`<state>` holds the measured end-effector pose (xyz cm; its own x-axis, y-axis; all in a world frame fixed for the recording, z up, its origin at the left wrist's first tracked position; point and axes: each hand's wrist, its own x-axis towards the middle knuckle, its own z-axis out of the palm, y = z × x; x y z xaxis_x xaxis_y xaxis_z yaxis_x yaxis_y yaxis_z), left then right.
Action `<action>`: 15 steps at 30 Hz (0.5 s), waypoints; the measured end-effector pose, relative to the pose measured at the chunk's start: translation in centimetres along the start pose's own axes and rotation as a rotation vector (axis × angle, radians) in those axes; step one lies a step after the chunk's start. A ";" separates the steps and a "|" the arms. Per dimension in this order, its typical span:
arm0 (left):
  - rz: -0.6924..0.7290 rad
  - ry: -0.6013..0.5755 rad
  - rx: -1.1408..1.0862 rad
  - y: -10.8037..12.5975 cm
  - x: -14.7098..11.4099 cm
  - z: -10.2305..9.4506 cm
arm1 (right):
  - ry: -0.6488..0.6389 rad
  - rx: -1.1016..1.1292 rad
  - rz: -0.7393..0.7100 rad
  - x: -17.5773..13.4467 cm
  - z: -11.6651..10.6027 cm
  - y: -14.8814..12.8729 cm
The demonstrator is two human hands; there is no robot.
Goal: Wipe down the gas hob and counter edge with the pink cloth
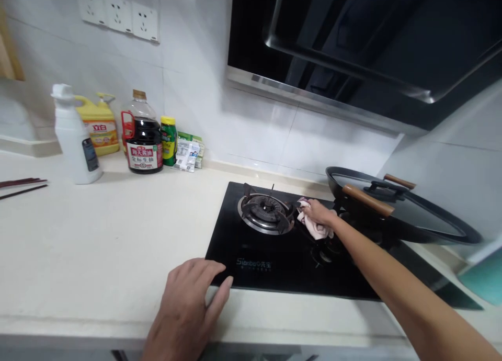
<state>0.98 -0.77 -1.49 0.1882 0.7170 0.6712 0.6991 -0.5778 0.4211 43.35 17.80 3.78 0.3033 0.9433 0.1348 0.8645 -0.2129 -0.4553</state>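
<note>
The right hand (pixel 317 212) reached across the black hob (pixel 274 256), its grip clamped on a pale cloth (pixel 316 226) pressed to the glass just beside the left burner (pixel 265 213). The left hand (pixel 188 303) lay flat, fingers apart, on the worktop (pixel 98 246) at the hob's front corner. A lidded wok (pixel 396 214) sat to the right.

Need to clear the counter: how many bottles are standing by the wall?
4, all back left: white bottle, yellow jug behind it, dark soy sauce bottle, small green bottle. More may hide behind these.
</note>
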 end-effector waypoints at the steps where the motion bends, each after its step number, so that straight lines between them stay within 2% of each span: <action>1: -0.007 -0.005 -0.004 0.1 0.0 0.0 | -0.021 -0.058 -0.014 -0.7 -0.1 -0.2; 7: -0.004 -0.003 -0.016 0.4 -0.2 0.1 | -0.145 -0.292 -0.075 -4.8 -0.8 -1.6; 15: -0.055 -0.030 -0.030 0.7 -0.4 -0.1 | -0.192 -0.426 -0.353 -9.6 -1.4 -2.6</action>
<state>1.32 -1.50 -1.43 0.1709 0.7591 0.6281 0.6881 -0.5483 0.4753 38.76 8.89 4.85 -0.0763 0.9965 0.0339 0.9970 0.0768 -0.0124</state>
